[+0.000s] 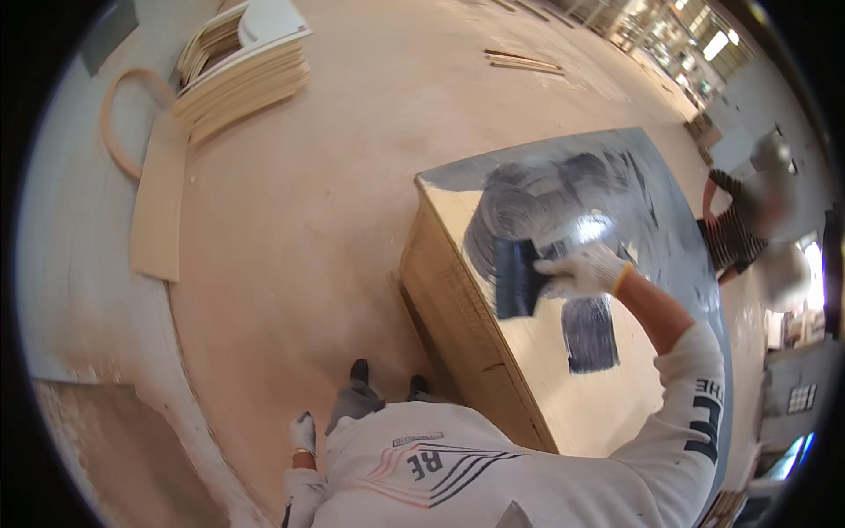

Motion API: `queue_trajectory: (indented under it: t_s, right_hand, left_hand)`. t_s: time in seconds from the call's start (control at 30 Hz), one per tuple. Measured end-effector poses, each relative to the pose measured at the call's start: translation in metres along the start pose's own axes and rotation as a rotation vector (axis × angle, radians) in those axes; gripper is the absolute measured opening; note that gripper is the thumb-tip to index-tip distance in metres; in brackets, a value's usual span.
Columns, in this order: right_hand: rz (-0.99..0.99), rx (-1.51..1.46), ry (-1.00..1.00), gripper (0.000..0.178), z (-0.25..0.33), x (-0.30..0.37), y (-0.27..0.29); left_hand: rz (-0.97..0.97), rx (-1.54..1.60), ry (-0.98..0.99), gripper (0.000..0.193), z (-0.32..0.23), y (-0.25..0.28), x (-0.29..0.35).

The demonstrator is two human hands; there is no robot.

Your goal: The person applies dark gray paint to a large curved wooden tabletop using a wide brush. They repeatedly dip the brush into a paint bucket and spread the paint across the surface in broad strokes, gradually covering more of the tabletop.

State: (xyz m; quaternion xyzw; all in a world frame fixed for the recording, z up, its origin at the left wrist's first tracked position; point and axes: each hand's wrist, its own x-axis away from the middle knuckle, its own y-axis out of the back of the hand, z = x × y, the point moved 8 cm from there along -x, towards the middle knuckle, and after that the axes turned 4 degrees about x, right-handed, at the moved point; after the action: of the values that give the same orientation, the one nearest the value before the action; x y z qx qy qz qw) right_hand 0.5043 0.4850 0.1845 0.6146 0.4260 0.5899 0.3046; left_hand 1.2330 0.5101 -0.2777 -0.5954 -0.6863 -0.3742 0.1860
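Note:
My right hand [587,270], in a white glove with a yellow cuff, is closed on a wide dark scraper [516,278]. The scraper is held over the near left part of a pale board's top [550,339]. Dark grey wet paste [528,198] covers much of the far part of that top in swirled smears. A separate streaky dark patch [590,334] lies nearer to me, below my right wrist. My left hand [302,434], also gloved, hangs low beside my leg, away from the board; its fingers look stretched out and nothing shows in them.
The board tops a tall wooden block or stack [466,339] with a steep left side. Curved boards [246,92] are piled at the far left, near a leaning pale panel [160,202]. Thin strips [525,62] lie on the floor. Another person [735,216] stands beyond the right edge.

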Motion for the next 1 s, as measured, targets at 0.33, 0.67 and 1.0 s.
queue_trajectory:
  t_s: [0.33,0.67,1.0]
  right_hand:
    - [-0.198,0.046,0.008,0.045,-0.054,-0.077,0.024]
    - [0.092,0.226,0.221,0.048,0.019,-0.068,0.024]
    - [-0.124,0.077,0.077,0.046,-0.007,-0.192,0.084]
  left_hand:
    - [-0.034,-0.192,-0.036,0.024,0.052,0.004,0.053]
    - [-0.176,0.173,0.071,0.019,0.098,0.019,0.071]
    - [-0.125,-0.032,0.052,0.034,0.093,0.014,0.069]
